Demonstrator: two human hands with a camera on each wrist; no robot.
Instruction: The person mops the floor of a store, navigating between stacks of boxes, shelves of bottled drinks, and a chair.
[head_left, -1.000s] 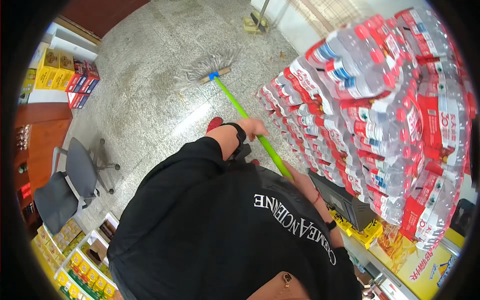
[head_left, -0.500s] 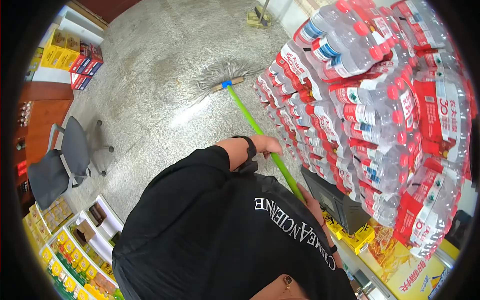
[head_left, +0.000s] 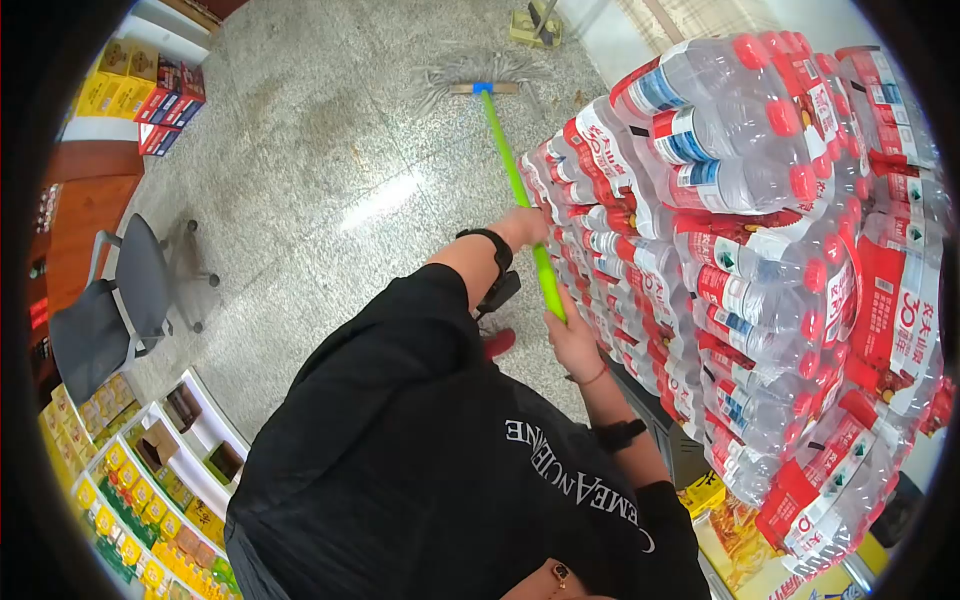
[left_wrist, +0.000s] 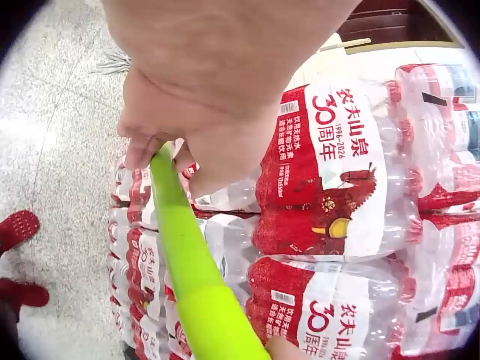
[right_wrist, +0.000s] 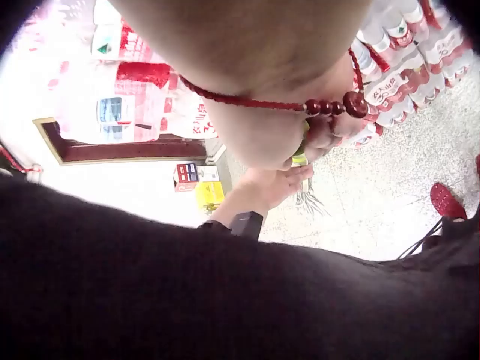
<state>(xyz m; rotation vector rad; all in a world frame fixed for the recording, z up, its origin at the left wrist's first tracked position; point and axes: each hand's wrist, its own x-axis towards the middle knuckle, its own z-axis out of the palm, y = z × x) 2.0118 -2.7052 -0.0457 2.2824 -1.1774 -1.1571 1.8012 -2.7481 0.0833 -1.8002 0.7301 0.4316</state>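
The mop slants forward from the person's body, its grey, stringy strands fanned out on the speckled, glossy floor. A straight, light-brown bar and a blue clamp join the strands to a smooth, round handle of bright green, thicker near the body. The left hand grips the handle partway along, fingers curled round it; the right hand is closed about the thick end, a braided red cord with glossy round beads at its wrist. Just beside stand stacked bottles, ribbed clear plastic under shiny red-and-white wrap.
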